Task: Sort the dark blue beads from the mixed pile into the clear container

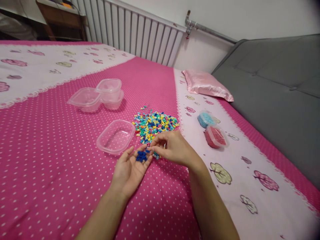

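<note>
Centrally on the bed (50, 140), left hand (130, 170) lies palm up, fingers loosely apart, cupping a small cluster of dark blue beads (141, 156). Right hand (172, 148) sits just beside it, thumb and forefinger pinched together at the near edge of the bead pile (155, 124); whether a bead is in that pinch cannot be told. Pile is mixed colours: blue, yellow, green, red, spread on the pink dotted cover, touching the right hand's fingertips.

Empty clear tub (115, 136) just left of the pile, near the left hand's fingers. Farther toward the far edge, two more clear tubs (86, 99), one stacked pair (110, 93) touching the single.

Right of the pile, on the pale strip of the cover: tub of light blue beads (205, 119) and tub of red beads (215, 137), side by side. Pink pillow (206, 85) near the bed's far right corner.
</note>
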Demonstrator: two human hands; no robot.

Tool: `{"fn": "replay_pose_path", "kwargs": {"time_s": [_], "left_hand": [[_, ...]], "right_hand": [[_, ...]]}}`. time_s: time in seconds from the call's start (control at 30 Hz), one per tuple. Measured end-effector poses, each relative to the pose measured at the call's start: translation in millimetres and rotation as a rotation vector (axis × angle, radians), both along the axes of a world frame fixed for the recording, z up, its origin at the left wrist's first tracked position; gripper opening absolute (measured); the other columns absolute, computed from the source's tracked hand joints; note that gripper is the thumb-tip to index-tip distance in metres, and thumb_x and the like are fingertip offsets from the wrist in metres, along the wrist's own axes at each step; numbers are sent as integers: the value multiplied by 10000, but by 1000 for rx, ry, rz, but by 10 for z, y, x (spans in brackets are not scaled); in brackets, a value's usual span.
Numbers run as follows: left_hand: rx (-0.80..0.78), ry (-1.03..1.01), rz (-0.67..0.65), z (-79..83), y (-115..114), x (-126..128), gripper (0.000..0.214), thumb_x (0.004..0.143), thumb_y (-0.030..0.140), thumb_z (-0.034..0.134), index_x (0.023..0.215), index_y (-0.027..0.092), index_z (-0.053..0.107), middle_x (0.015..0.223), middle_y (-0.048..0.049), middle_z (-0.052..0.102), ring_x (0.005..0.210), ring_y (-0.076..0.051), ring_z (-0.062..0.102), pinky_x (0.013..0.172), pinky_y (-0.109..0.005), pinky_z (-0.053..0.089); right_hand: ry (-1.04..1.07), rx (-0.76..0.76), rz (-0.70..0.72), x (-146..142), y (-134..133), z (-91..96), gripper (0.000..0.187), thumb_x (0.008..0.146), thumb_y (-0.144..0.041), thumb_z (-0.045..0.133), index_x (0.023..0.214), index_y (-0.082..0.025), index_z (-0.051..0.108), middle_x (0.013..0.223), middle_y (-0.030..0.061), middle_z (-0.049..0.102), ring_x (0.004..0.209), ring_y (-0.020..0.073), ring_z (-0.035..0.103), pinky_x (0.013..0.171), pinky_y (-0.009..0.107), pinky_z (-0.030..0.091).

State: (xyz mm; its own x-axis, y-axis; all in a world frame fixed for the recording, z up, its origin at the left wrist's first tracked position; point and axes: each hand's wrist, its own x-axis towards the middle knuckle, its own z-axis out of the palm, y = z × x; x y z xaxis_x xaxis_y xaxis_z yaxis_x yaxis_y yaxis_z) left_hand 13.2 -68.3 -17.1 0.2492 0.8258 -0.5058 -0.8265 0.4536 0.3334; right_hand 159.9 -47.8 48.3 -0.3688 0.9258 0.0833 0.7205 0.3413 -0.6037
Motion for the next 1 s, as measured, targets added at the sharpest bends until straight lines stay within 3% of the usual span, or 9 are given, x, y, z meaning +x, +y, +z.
{"fn": "replay_pose_path", "kwargs": {"time_s": [0.17,0.27,0.5,0.7,0.83,1.0], "left_hand": [[1,12,-21,-1,3,-6,262,851,192,382,944,34,568,905,-158,624,791,-190,634,707,-301,558],[20,32,-71,17,-7,-19,240,859,189,371,902,54,565,841,-133,616,679,-150,609,585,-248,537],[104,98,-296,35,-47,-28,155,872,134,384,882,106,536,636,5,488,388,-11,323,321,-104,236],[249,202,-495,286,-146,-74,179,890,224,413,890,138,569,549,58,382,340,0,219,302,-98,145],[377,340,-417,512,-184,-171,197,884,254,432,855,144,593,504,72,322,328,0,201,304,-91,149],[383,567,-149,636,-134,-347,220,886,210,398,782,139,578,481,61,335,324,-14,230,299,-103,168]], "right_hand": [[126,120,-73,3,-1,10,141,721,-156,607,833,-165,692,721,-12,676,564,67,555,567,186,414],[193,158,-147,20,11,-1,131,733,-186,616,840,-163,686,713,-12,674,557,67,559,561,185,425],[215,193,-243,5,10,-24,129,720,-251,645,799,-159,687,665,3,667,579,99,590,560,206,438],[173,184,-286,5,-24,-6,137,703,-244,637,794,-158,693,668,13,669,582,108,584,577,221,442],[157,192,-322,99,-47,48,159,705,-263,628,809,-165,698,680,15,670,603,115,590,597,233,438],[192,226,-396,283,-66,114,184,695,-292,639,810,-162,702,673,21,665,597,116,584,594,239,437]]}}
